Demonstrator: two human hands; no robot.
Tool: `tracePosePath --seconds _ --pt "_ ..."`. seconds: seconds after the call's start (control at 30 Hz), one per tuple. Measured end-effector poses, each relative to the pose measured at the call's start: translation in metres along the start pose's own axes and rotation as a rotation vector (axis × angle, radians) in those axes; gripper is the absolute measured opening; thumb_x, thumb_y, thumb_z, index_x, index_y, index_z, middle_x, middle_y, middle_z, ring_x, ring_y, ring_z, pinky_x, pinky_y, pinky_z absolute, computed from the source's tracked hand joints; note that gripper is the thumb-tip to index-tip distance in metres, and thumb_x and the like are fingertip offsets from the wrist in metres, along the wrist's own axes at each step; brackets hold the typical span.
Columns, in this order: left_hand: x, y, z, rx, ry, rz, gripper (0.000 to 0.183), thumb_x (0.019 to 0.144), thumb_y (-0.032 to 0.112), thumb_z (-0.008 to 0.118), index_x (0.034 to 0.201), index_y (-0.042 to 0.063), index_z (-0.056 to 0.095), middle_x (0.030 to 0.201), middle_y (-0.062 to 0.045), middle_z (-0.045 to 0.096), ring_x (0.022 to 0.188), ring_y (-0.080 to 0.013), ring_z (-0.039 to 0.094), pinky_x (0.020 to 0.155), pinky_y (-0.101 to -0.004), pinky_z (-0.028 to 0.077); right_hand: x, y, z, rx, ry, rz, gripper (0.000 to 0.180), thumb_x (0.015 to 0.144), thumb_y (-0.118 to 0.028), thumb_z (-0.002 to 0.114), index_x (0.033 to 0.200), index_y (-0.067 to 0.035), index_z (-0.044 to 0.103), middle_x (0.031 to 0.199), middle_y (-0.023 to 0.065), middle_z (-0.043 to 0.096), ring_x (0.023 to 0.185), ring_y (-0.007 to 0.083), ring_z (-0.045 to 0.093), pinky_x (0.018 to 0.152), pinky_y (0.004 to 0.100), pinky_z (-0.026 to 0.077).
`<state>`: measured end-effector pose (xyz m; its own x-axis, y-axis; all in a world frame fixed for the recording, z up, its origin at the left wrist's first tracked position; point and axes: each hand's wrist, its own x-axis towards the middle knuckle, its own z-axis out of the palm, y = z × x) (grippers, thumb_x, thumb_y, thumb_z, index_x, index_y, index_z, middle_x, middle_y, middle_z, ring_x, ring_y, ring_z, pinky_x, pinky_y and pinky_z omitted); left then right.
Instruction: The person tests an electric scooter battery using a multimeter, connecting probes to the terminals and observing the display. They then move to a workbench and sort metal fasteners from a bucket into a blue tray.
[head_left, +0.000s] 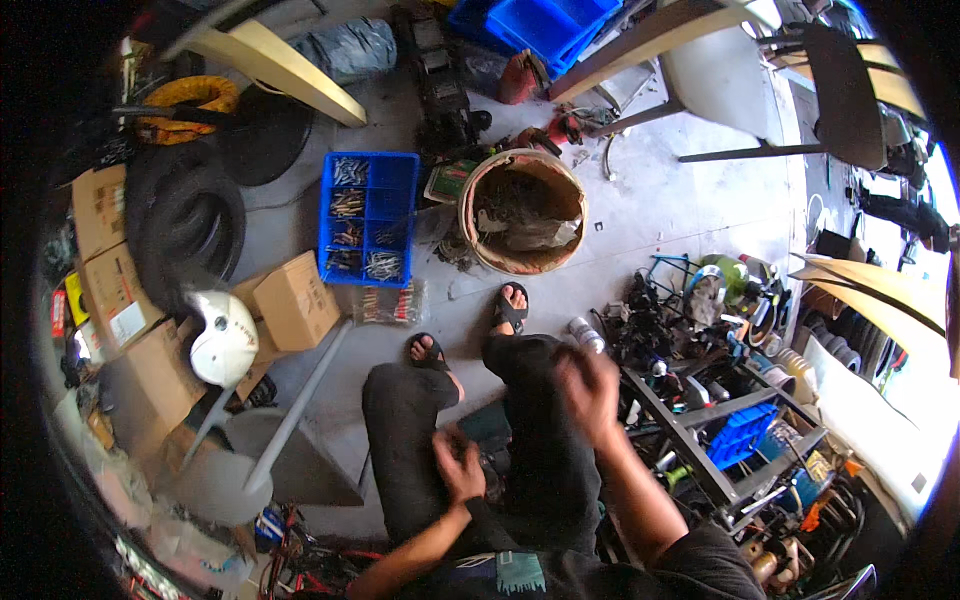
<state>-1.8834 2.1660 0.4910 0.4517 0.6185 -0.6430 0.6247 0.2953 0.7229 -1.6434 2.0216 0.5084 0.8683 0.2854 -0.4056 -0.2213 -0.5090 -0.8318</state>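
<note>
My left hand (459, 466) is low in the view between my thighs, fingers apart, with nothing seen in it. Over my right knee hangs my right hand (589, 386), blurred, its fingers partly curled; whether it holds anything cannot be told. In front of my feet stands a blue plastic compartment tray (415, 217) with small metal parts sorted in its cells. A clear plastic bag of small reddish parts (388, 303) lies at the tray's near edge. Right of the tray is a round tub (466, 217) holding dark debris and a crumpled plastic sheet.
Cardboard boxes (296, 304), a white helmet (223, 339) and black tires (225, 225) crowd the left. To the right are a metal frame (679, 424) and piled mechanical parts (645, 322). A spray can (586, 334) lies near my right foot. Blue bins (551, 30) stand ahead.
</note>
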Motion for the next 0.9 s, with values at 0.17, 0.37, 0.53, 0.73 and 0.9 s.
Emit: tracePosePath --seconds 0.17,0.37,0.53,0.73,0.9 --pt "0.242 0.019 0.106 -0.015 -0.279 0.368 0.020 0.106 0.009 0.064 0.123 0.000 0.059 0.117 -0.010 0.068 0.111 -0.0175 0.068 0.096 -0.0347 0.056 0.216 0.130 0.002 -0.872 0.086 -0.524 0.064 0.088 -0.016 0.077 0.145 0.001 0.055 0.131 0.0235 0.064 0.127 0.0401 0.058 0.109 0.0509 0.047" --pt "0.417 0.057 0.249 0.718 -0.778 0.960 0.037 0.095 0.005 0.068 0.129 -0.005 0.063 0.127 -0.025 0.070 0.119 -0.0387 0.070 0.106 -0.0451 0.055 0.220 0.209 0.036 -0.986 0.052 -0.371 0.024 0.085 -0.014 0.075 0.107 -0.007 0.067 0.100 0.0111 0.063 0.102 0.0346 0.060 0.091 0.0476 0.045" --pt "0.448 0.039 0.297 1.072 -0.824 1.236 0.035 0.089 0.003 0.055 0.121 -0.007 0.064 0.113 -0.034 0.071 0.112 -0.0480 0.069 0.103 -0.0509 0.055 0.180 0.208 0.044 -0.771 0.115 -0.572 0.029 0.079 -0.004 0.078 0.106 -0.008 0.070 0.107 0.0091 0.068 0.112 0.0321 0.062 0.101 0.0478 0.045" --pt "0.484 0.016 0.308 1.066 -0.990 0.856 0.047 0.089 0.012 0.072 0.131 -0.007 0.063 0.124 -0.033 0.070 0.122 -0.0449 0.067 0.108 -0.0501 0.053 0.140 0.204 0.032 -0.583 0.085 -0.704 0.032 0.080 -0.012 0.077 0.111 -0.005 0.071 0.108 0.0090 0.066 0.106 0.0308 0.061 0.098 0.0485 0.049" --pt "0.535 -0.032 0.362 1.119 -1.361 0.407 0.024 0.087 0.024 0.079 0.089 0.001 0.075 0.080 -0.013 0.072 0.073 -0.0174 0.064 0.067 -0.0378 0.053 0.132 0.220 0.033 -0.397 0.187 -0.567 0.034 0.074 0.009 0.073 0.106 -0.003 0.069 0.101 0.0136 0.063 0.095 0.0352 0.061 0.083 0.0450 0.053"
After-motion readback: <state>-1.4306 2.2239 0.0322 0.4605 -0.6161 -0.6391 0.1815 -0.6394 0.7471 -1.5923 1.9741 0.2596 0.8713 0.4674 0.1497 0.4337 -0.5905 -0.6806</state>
